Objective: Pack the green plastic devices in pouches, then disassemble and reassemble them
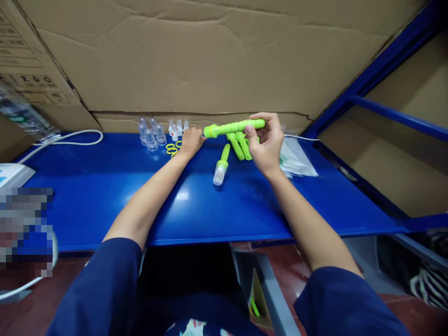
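One long green tube (234, 127) pinched in right hand (268, 143) | left hand (192, 141) beside yellow rings (171, 151), grip indiscernible | clear-capped tube (221, 164) lying on blue table (94, 191)

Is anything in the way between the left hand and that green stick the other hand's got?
Nothing that shows. The left hand is close to one end of the green stick in the right hand; the yellow rings lie on the left hand's other side.

On the table (210, 219), cups (151, 141) stand left of rings (170, 147) — bags (299, 161) lie farther right (cardboard (210, 60) behind).
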